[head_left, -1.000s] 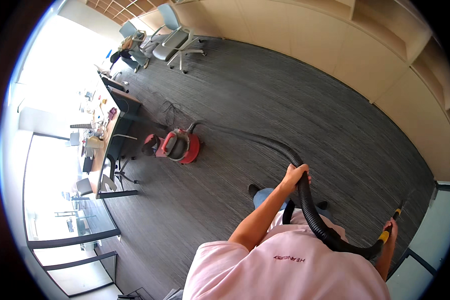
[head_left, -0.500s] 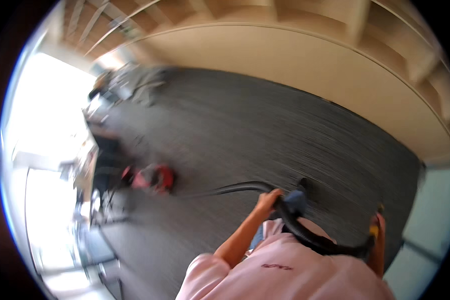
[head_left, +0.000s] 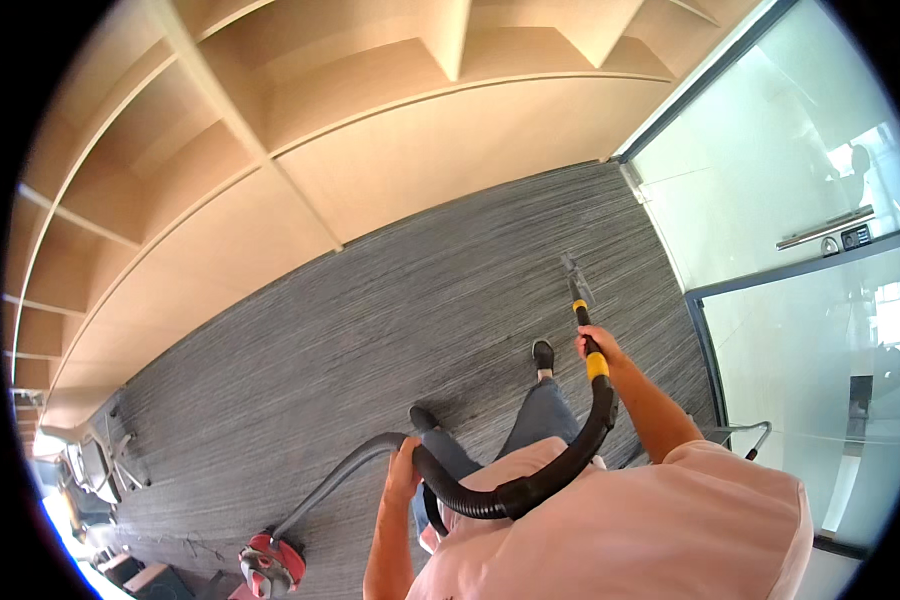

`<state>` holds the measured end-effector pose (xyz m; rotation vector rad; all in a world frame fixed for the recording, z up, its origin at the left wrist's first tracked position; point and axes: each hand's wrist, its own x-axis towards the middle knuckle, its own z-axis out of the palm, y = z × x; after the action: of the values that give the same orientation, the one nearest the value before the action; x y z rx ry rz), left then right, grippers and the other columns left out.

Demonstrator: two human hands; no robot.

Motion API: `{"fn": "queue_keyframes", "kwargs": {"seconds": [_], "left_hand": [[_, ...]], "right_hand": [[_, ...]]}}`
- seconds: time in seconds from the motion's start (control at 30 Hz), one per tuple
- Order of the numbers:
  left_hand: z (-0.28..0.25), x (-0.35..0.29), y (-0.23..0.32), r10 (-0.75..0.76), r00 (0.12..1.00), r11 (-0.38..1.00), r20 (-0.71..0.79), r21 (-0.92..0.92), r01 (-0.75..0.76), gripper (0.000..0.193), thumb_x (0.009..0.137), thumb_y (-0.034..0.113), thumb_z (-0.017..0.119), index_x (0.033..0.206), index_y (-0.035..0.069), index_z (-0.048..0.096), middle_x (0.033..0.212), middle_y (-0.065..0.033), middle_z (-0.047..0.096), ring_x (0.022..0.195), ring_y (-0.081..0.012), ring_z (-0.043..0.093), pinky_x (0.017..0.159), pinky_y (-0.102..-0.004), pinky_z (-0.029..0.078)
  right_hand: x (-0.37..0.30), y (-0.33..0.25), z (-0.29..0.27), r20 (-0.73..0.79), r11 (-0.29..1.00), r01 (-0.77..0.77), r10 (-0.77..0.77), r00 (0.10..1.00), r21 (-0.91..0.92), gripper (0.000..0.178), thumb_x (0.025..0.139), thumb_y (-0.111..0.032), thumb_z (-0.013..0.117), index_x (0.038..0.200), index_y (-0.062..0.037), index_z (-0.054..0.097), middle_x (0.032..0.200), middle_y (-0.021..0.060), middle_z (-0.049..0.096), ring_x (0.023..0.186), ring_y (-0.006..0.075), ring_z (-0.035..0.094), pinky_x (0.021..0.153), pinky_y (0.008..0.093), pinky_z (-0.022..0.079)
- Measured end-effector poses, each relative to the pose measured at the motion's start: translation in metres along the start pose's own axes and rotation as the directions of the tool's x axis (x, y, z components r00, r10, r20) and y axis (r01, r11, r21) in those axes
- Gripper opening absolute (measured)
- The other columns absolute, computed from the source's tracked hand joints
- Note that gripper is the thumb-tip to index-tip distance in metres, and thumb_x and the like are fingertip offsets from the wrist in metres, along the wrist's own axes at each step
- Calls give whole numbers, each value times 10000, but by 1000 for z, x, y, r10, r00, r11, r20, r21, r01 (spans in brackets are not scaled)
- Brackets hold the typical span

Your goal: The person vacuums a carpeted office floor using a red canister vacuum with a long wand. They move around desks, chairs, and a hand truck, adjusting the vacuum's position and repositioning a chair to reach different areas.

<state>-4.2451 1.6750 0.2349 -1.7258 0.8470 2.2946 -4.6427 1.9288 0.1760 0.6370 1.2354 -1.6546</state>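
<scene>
My right hand (head_left: pixel 600 345) is wrapped round the black and yellow handle of a vacuum cleaner wand (head_left: pixel 581 312). Its floor head (head_left: pixel 576 275) rests on the dark grey striped carpet (head_left: pixel 400 310), ahead of my right foot. From the handle a thick black ribbed hose (head_left: pixel 560 470) loops back across my waist. Lower left of centre, my left hand (head_left: pixel 404 470) grips that hose. The hose runs on to a red and grey vacuum cleaner (head_left: pixel 271 566) standing on the carpet at the lower left.
Light wooden shelving (head_left: pixel 370 160) curves along the far side and left. On the right stands a frosted glass door (head_left: pixel 770 150) with a metal handle (head_left: pixel 825 229). A chair (head_left: pixel 98 462) is at the far left, with a dark cable (head_left: pixel 192 545) on the carpet nearby.
My view has swung right, bringing the glass door fully in. My right hand and the wand now reach forward. The vacuum cleaner appears lower left. Both hands keep their grip.
</scene>
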Motion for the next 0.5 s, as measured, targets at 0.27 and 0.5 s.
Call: {"fn": "queue_keyframes", "kwargs": {"seconds": [0.27, 0.5], "left_hand": [[227, 107, 53, 22, 903, -203, 428, 887, -415, 373, 907, 299, 450, 1112, 31, 607, 1077, -181, 626, 1051, -285, 580, 877, -444, 455], [552, 224, 109, -171, 869, 441, 465, 825, -354, 415, 835, 413, 570, 995, 36, 503, 733, -106, 594, 673, -212, 602, 607, -351, 479]], "right_hand": [[170, -146, -71, -230, 984, 105, -137, 964, -146, 176, 825, -109, 557, 693, -11, 494, 567, 111, 507, 478, 221, 524, 433, 373, 442], [336, -317, -131, -58, 979, 89, -102, 993, -186, 199, 867, -134, 544, 702, -67, 455, 560, 53, 457, 449, 150, 448, 441, 308, 398]]}}
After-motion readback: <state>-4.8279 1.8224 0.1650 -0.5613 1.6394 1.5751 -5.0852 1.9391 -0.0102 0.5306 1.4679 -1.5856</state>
